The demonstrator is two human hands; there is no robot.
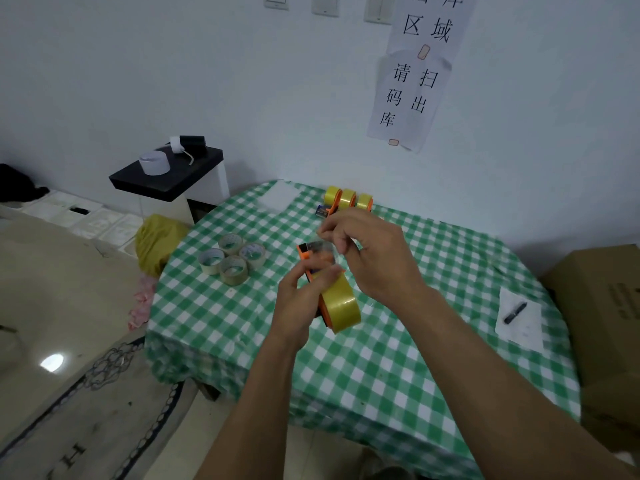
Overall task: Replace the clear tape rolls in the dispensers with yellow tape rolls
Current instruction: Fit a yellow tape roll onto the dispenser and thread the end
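Your left grip (300, 293) clasps the dispenser (304, 253) carrying a yellow roll (342, 308); your right grip (367, 252) pinches the tape end (323, 248). Likely risk: slack lets the film fold onto itself.

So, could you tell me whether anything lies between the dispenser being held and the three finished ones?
Nothing visible does, though the right hand covers part of the cloth between the held dispenser and the three finished dispensers. The clear rolls lie off to the left.
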